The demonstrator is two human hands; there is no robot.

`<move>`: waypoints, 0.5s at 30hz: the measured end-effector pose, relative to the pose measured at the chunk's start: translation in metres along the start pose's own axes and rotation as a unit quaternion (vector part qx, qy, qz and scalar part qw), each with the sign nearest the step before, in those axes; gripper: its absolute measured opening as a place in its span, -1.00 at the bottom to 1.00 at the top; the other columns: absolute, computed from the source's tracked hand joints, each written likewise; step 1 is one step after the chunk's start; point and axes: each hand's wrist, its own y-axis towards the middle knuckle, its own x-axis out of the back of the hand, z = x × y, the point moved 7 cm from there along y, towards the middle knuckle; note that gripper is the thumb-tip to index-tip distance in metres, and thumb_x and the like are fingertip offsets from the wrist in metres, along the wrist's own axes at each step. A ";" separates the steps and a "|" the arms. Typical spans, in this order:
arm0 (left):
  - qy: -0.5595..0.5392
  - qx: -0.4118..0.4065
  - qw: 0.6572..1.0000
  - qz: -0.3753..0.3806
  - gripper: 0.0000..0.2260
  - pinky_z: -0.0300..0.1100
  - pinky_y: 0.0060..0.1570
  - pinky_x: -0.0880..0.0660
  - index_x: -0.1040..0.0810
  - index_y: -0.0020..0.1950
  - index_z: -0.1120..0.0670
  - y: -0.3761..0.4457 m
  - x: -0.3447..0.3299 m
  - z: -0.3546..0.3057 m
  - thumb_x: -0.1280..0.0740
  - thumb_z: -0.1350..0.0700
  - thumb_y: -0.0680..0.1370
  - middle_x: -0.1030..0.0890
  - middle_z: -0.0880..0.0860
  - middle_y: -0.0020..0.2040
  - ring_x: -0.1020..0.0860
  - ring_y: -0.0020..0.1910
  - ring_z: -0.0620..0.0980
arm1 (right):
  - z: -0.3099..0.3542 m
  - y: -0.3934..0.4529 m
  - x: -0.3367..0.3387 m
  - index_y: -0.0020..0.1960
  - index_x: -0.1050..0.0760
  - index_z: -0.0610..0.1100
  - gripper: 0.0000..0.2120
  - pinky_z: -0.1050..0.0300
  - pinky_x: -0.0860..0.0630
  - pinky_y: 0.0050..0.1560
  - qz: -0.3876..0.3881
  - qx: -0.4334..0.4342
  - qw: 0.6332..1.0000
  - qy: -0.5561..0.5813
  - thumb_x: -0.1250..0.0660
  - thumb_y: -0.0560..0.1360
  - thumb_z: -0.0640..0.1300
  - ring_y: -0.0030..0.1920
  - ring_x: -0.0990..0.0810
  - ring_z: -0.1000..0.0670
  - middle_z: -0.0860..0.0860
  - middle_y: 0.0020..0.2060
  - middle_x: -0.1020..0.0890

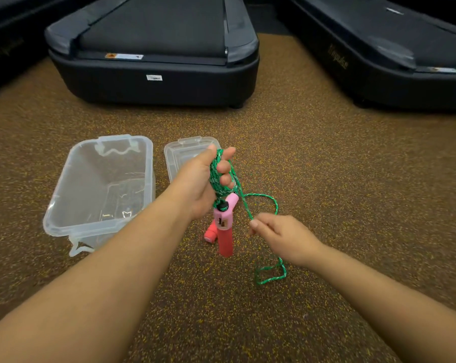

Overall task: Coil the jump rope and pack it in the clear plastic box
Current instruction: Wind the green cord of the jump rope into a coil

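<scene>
The left hand (203, 179) holds the green jump rope (217, 176) wound in a bunch, with pink handles (224, 231) hanging just under it. The right hand (282, 237) pinches the loose rope. The clear plastic box (72, 205) sits open on the floor, left of the left hand.

Both forearms reach forward. The left hand (203, 179), raised with fingers curled, grips the coiled rope (217, 174); the right hand (279, 235) (lower, right of the coil) pinches a strand.
</scene>
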 end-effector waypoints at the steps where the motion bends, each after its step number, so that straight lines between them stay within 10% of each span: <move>1: 0.004 -0.002 1.000 -0.006 -0.66 -0.25 -0.33 -0.32 -0.52 0.00 0.13 0.001 0.000 0.001 -0.03 -0.01 0.65 -0.45 -0.09 -0.53 -0.34 -0.58 -0.15 | 0.008 -0.002 -0.003 -0.07 -0.51 0.03 -0.73 0.06 -0.45 -0.22 0.014 0.013 0.999 -0.034 -0.09 0.58 0.12 -0.31 -0.49 -0.03 0.05 -0.45 -0.48; 6: 0.152 -0.018 0.988 -0.024 -0.69 -0.10 -0.04 -0.48 -0.44 0.14 0.19 0.001 0.002 0.005 0.01 0.05 0.67 -0.72 0.06 -0.21 -0.56 -0.36 -0.05 | 0.054 -0.012 0.002 -0.04 -0.51 0.02 -0.72 0.07 -0.40 -0.24 0.013 0.086 0.995 -0.053 -0.08 0.58 0.11 -0.33 -0.40 0.04 0.10 -0.48 -0.38; 10: 0.293 0.011 0.956 0.001 -0.42 0.08 0.21 -0.43 -0.71 -0.33 0.00 -0.007 0.004 0.018 0.00 -0.09 0.64 -0.65 0.28 0.05 -0.57 -0.02 0.18 | 0.082 -0.015 0.022 -0.12 -0.53 -0.04 -0.78 0.24 -0.37 -0.24 -0.010 0.125 0.986 0.110 -0.16 0.58 -0.02 -0.36 -0.45 0.24 0.19 -0.45 -0.48; 15: 0.378 -0.012 0.925 0.023 -0.43 -0.30 -0.38 -0.37 -0.44 -0.43 0.08 -0.016 0.002 0.020 0.08 -0.11 0.65 -0.49 -0.05 -0.57 -0.44 -0.57 -0.25 | 0.085 -0.009 0.062 -0.18 -0.51 -0.08 -0.78 0.17 -0.45 -0.33 -0.081 0.108 0.952 0.276 -0.17 0.58 -0.10 -0.41 -0.50 0.11 0.06 -0.43 -0.51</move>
